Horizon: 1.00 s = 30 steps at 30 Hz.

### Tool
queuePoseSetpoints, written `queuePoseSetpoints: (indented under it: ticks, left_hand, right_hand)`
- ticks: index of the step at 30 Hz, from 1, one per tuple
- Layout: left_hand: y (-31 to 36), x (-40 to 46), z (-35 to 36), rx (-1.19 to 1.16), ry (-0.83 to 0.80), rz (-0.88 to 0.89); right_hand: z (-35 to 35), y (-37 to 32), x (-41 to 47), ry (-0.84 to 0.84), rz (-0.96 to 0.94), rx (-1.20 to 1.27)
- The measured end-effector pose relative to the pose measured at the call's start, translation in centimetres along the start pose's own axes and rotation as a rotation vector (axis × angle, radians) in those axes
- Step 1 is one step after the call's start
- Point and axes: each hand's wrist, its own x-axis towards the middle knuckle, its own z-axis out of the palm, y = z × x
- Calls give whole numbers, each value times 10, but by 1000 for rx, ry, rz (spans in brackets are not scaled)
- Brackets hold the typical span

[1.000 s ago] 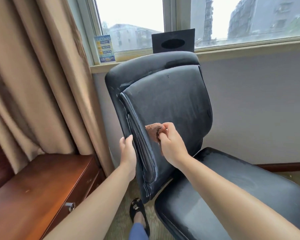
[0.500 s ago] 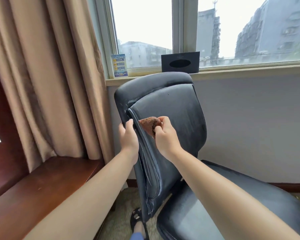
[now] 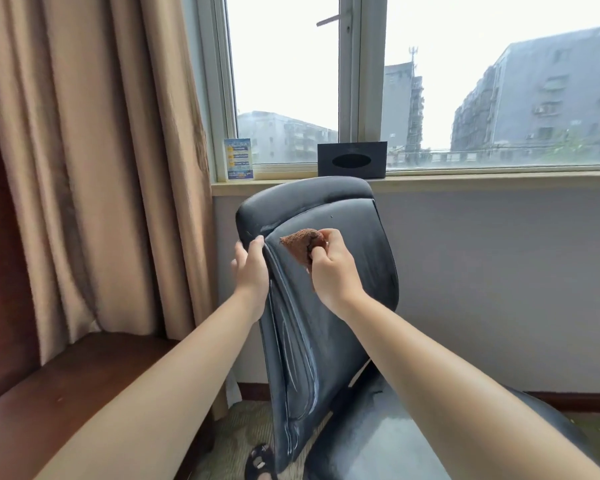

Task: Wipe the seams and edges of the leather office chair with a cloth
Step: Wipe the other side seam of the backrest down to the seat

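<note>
While I watch from the head camera, these are the readings I take:

Seam: the raised piped seam (image 3: 284, 327) of the black leather office chair's backrest (image 3: 347, 271) runs long and near-vertical, from the upper left corner of the panel down toward the near bottom edge.
Cloth: a small rust-brown fuzzy cloth (image 3: 300, 244), bunched, lies against the leather just right of the seam's top end.
Right hand: my right hand (image 3: 333, 268) has its fingers curled round the cloth, pinching it; its tip points left at the seam.
Left hand: my left hand (image 3: 252, 268) grips the backrest's left edge, thumb over the front beside the seam, fingers hidden behind.
Relation: seam sits between the two hands, left of the cloth; the right hand is the nearer one to work it.
Next, as I judge: slide the cloth left onto the seam, then follow its axis.
Beyond: black tissue box (image 3: 351, 163) on the far windowsill (image 3: 499, 179); beige curtain (image 3: 94, 161) at left.
</note>
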Motion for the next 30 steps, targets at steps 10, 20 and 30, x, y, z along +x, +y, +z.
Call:
queuePoseSetpoints:
  ticks: [10, 20, 30]
  left_hand:
    - [5, -14, 1, 16, 227, 13]
    - [16, -12, -10, -116, 72, 124]
    - [3, 1, -14, -85, 2, 168]
  right_hand:
    - [1, -7, -3, -4, 12, -2]
    - [29, -14, 14, -46, -12, 20]
    - [49, -14, 45, -127, -67, -140]
